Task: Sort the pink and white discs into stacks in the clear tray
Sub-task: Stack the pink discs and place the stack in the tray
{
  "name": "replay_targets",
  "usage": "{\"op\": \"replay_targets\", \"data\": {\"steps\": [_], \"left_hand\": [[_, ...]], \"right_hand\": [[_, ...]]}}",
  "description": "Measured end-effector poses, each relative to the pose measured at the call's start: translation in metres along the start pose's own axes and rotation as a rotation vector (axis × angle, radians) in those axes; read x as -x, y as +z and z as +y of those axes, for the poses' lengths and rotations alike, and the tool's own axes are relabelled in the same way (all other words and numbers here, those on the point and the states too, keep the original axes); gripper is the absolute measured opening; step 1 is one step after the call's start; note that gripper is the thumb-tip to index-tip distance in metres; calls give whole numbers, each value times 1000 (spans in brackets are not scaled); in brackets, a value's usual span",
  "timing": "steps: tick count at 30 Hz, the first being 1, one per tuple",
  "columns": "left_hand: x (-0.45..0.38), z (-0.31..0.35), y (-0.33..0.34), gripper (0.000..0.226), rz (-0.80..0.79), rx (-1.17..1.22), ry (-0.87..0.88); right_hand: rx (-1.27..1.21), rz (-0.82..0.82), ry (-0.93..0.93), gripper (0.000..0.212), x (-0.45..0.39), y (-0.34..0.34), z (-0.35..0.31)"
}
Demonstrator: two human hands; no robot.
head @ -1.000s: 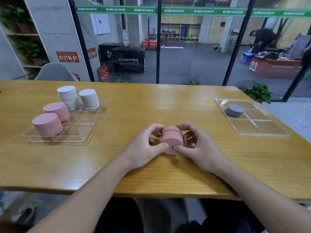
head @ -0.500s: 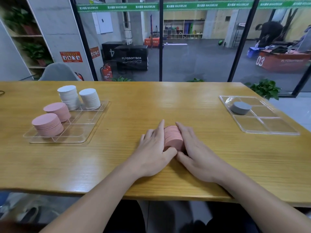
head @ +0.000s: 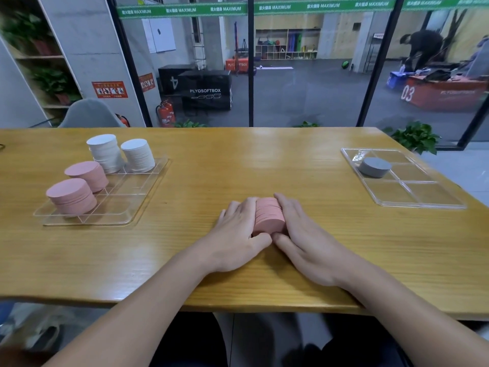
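A batch of thin pink round discs (head: 269, 214) is being squared on the near table between the flat-pressed left hand (head: 239, 229) and right hand (head: 304, 234), seemingly for transfer to the left clear compartmented tray (head: 137, 205).

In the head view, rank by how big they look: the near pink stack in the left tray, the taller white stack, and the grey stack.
1. near pink stack
2. taller white stack, close to it; farther off, so unsure
3. grey stack
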State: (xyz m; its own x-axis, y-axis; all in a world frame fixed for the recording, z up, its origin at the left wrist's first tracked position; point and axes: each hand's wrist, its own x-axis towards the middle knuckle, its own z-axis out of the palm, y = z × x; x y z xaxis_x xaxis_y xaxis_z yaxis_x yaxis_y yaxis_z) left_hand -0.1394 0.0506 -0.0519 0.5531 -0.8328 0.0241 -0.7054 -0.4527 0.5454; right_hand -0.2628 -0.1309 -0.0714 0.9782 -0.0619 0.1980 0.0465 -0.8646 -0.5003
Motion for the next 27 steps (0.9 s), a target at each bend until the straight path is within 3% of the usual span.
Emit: {"op": "replay_targets", "data": {"steps": [4, 9, 14, 17, 20, 22, 24, 27], "left_hand": [[0, 0, -1, 37, 4, 55, 1], [2, -9, -14, 34, -110, 145, 9], [12, -24, -35, 30, -187, 192, -3], [27, -44, -50, 32, -155, 255, -30], [55, -69, -69, 52, 0, 388, -33], [77, -90, -85, 59, 219, 340, -76], [102, -114, -98, 54, 449, 223, -126], [130, -147, -109, 40, 654, 70, -189]], "right_hand": [[-39, -4, 7, 73, -1, -3, 2], [-75, 217, -46, 53, 6, -17, -1], [-91, 117, -84, 50, -1, -33, -19], [-118, 85, -87, 39, -23, -24, -39], [-229, 89, -65, 27, -62, -6, -67], [-328, 91, -31, 26, -96, 8, -89], [-404, 79, -11, 25, -133, 25, -113], [-548, 35, 53, 17, -185, 48, -152]]}}
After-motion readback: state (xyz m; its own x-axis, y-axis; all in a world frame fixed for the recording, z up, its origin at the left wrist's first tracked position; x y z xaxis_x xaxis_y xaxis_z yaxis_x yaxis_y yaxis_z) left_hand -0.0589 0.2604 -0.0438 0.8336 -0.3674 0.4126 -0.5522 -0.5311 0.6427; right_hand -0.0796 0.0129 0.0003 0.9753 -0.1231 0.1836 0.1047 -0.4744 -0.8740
